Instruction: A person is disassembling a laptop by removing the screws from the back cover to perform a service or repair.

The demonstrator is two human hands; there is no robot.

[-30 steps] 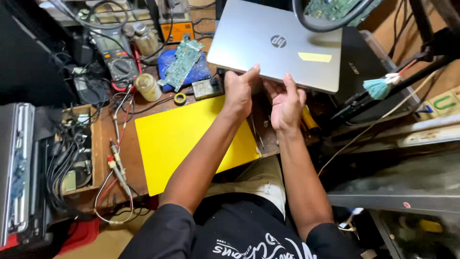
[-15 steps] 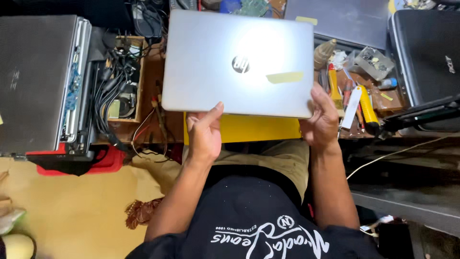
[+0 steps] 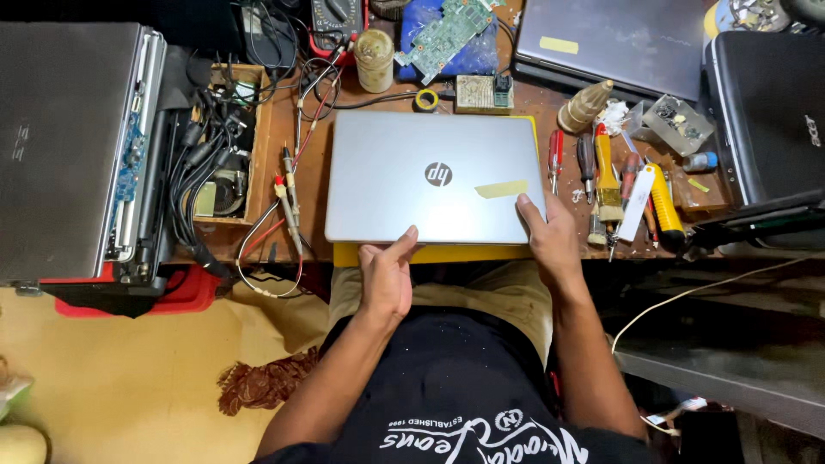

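A closed silver laptop (image 3: 412, 185) with a strip of yellow tape on its lid lies flat on a yellow mat (image 3: 378, 254) on the wooden workbench. My left hand (image 3: 388, 275) holds the laptop's near edge, thumb on the lid. At the near right corner, my right hand (image 3: 550, 241) grips it with fingers over the lid next to the tape.
Screwdrivers, a brush and a yellow knife (image 3: 662, 206) lie right of the laptop. Probes and cables (image 3: 288, 185) sit to its left beside a wooden box. A green circuit board (image 3: 443, 26), a dark laptop (image 3: 619, 43) and a stacked laptop (image 3: 69, 146) ring the bench.
The silver laptop has come down from being held above the bench to lying flat on the yellow mat. Both hands slid to its near edge.
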